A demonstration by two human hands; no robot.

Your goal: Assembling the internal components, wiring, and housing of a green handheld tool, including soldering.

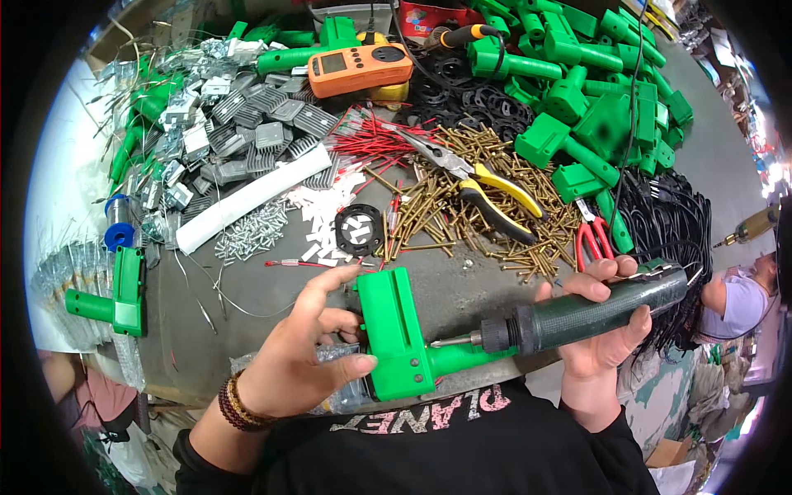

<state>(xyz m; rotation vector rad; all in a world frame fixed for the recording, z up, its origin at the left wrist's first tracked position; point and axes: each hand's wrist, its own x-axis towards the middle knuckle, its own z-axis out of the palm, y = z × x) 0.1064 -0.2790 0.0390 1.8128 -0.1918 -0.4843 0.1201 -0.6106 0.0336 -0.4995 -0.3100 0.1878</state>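
Observation:
My left hand (301,351) holds a green plastic housing (392,318) by its left edge, thumb on the near side and fingers along the far side. Two screw heads show in its lower right corner, and its green handle stretches off to the right. My right hand (606,330) is wrapped round a dark electric screwdriver (606,309), which lies almost level over that handle. Its bit points left, with the tip close to the housing's right side; whether it touches cannot be told. A clear plastic bag (342,384) lies beneath the housing.
Brass screws (470,198) lie heaped behind my hands, with yellow-handled pliers (487,186) on top. Grey finned parts (264,124), an orange meter (360,70) and green housings (594,107) stand farther back. Red-handled cutters (592,235) and black cables (672,214) are at the right.

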